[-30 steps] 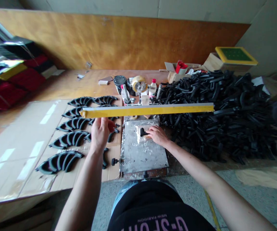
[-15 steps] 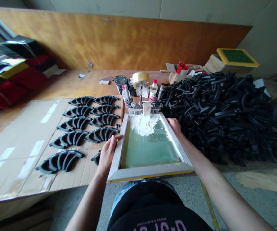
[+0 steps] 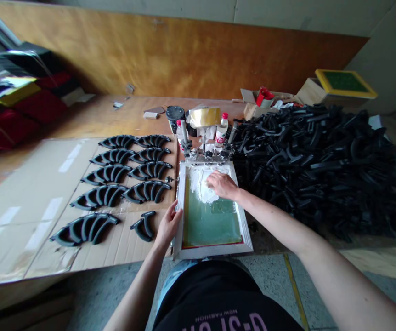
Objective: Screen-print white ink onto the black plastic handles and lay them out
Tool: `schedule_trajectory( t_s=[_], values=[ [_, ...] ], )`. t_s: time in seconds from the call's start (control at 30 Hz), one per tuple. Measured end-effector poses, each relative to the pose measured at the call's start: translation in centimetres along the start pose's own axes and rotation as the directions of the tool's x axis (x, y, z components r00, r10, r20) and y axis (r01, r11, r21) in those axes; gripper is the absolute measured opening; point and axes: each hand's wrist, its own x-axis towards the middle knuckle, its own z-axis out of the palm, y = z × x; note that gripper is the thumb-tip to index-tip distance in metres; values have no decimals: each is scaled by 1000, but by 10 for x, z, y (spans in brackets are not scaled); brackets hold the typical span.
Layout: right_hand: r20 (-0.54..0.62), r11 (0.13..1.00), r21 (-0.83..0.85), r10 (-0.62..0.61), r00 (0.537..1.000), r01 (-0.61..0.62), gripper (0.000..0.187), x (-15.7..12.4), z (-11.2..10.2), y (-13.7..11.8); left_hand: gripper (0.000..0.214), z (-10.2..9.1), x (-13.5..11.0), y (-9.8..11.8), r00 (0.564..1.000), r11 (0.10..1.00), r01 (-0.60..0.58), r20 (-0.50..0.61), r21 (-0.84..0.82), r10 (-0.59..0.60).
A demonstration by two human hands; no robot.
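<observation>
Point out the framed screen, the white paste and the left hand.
Framed screen (image 3: pixel 209 226): head view, bare green area.
White paste (image 3: pixel 202 190): head view, lower part.
Left hand (image 3: pixel 169 224): head view, middle of hand.

A pale rectangular frame lay flat, long sides running away — its green mesh coated at the far end with thick, uneven white paste.

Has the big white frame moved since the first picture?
Yes. The white frame swung down: raised before, its front now sits lower and farther from the right-hand red-capped bottle.
</observation>
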Motion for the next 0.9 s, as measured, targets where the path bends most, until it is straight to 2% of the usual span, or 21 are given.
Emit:
schedule_trajectory(
  t_s=[0.07, 0.13, 0.2, 0.3, 0.4, 0.5, 0.57, 0.67, 0.77, 0.83, 0.9],
  values=[
    [48, 984, 63, -168, 985, 165, 9, -15, -8, -4, 82, 0, 1, -2, 1000, 1000, 8, 5, 3, -8],
    [94, 964, 118, -249, 964, 238, 7, -20, -16, -5, 83, 0, 1, -2, 1000, 1000, 9, 3, 7, -9],
    [85, 972, 121, -210, 974, 199, 4, -17, -19, -3, 83, -1, 0, 0, 1000, 1000, -3, 6, 1, 3],
    [-19, 994, 44, -100, 995, 101, 5, -14, -10, -4, 82, -1, -2, 5, 1000, 1000, -3, -2, -2, 3],
    [-46, 990, 12, -139, 989, 140, 10, -25, 2, -8, 80, -1, -6, 10, 1000, 1000, 20, -15, 10, -19],
    [-28, 983, 77, -167, 986, 168, 11, -26, -2, -7, 80, -1, -10, 17, 1000, 999, 31, -4, -25, -31],
    [-45, 987, 121, -101, 994, 106, 20, -12, -12, -2, 80, -2, -13, 24, 999, 998, 35, 10, -50, -35],
    [-83, 988, 137, 77, 994, -65, 50, 26, -28, 10, 81, -7, -22, 45, 999, 997, 35, 11, -67, -34],
    [-152, 977, 95, 202, 967, -189, 65, 50, -46, 30, 69, -14, -30, 74, 998, 996, -50, -44, -76, 47],
    [-287, 957, 99, 288, 914, -271, 60, 47, -58, 52, 61, -16, -31, 96, 990, 991, -117, -86, -69, 111],
    [-416, 901, 176, 433, 799, -397, 48, 30, -65, 77, 60, -16, -26, 118, 977, 971, -200, -97, -129, 188]
  ],
)
